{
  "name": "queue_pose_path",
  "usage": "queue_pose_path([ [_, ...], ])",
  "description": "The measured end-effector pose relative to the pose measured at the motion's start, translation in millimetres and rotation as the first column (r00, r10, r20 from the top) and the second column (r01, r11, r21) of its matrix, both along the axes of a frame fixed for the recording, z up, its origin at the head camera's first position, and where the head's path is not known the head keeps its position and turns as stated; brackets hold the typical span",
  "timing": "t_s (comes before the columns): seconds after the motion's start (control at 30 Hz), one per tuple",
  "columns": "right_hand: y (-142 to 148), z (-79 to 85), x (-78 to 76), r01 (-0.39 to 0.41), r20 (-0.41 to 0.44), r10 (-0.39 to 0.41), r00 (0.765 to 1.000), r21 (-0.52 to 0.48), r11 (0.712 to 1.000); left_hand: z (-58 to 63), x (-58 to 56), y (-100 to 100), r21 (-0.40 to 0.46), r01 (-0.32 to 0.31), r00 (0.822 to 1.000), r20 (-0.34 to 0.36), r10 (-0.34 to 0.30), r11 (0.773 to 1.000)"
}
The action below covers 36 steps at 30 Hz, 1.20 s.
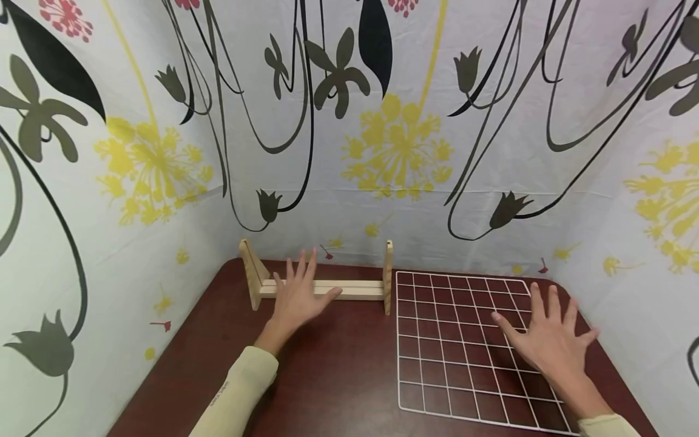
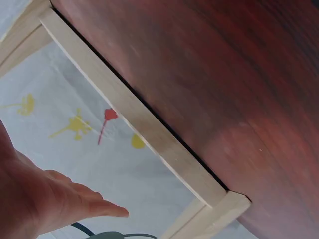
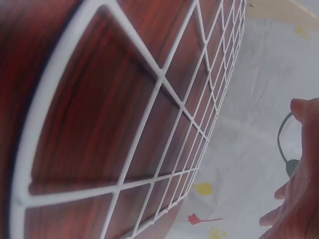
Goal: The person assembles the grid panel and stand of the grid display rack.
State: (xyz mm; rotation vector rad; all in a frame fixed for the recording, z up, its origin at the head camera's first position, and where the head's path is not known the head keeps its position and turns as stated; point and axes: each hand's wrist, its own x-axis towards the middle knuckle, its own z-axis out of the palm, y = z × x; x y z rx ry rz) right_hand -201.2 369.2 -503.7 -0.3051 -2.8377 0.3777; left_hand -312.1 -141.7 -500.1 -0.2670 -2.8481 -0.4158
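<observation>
My left hand (image 1: 297,297), fingers spread, hovers over a wooden stand (image 1: 349,290) at the back left of the table. That stand has two upright end pieces joined by pale crossbars; one bar (image 2: 134,109) crosses the left wrist view, with the left hand (image 2: 45,199) beside it. On the right lies a white wire grid panel (image 1: 453,340), flat on the tabletop. Above its right side my right hand (image 1: 554,337) is spread, holding nothing. The right wrist view shows the grid (image 3: 159,74) close up and part of the right hand (image 3: 299,194) at the edge.
The dark red-brown wooden table (image 1: 327,376) has rounded back corners. A white cloth (image 1: 338,164) printed with yellow, grey and red flowers hangs behind it and along both sides. The grid's left edge lies near the stand's right end piece.
</observation>
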Motion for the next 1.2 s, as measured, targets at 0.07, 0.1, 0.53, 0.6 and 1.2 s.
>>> queue_pose_path([
  [0.07, 3, -0.3, 2.4, 0.001, 0.0, -0.001, 1.0, -0.001, 1.0, 1.6, 1.4, 4, 0.038, 0.024, 1.0, -0.009, -0.024, 0.999],
  [0.1, 5, -0.7, 4.2, 0.002, 0.0, -0.002, 1.0, -0.001, 1.0, 2.5, 2.3, 5, 0.057, 0.036, 0.999, -0.012, -0.035, 0.998],
  [0.53, 25, -3.7, 16.8, 0.031, 0.013, -0.031, 0.999, -0.03, 0.999, 9.6, 22.3, 30, 0.276, 0.099, 0.994, 0.022, -0.109, 0.956],
  [0.6, 27, -5.3, 16.9, 0.033, 0.01, -0.033, 0.999, -0.031, 0.999, 10.3, 25.5, 35, 0.316, 0.098, 0.992, 0.043, -0.117, 0.944],
  [1.2, 40, -13.8, 21.5, 0.108, 0.077, -0.103, 0.992, -0.062, 0.992, -3.6, 35.4, 75, 0.6, 0.16, 0.906, 0.226, -0.358, 0.784],
])
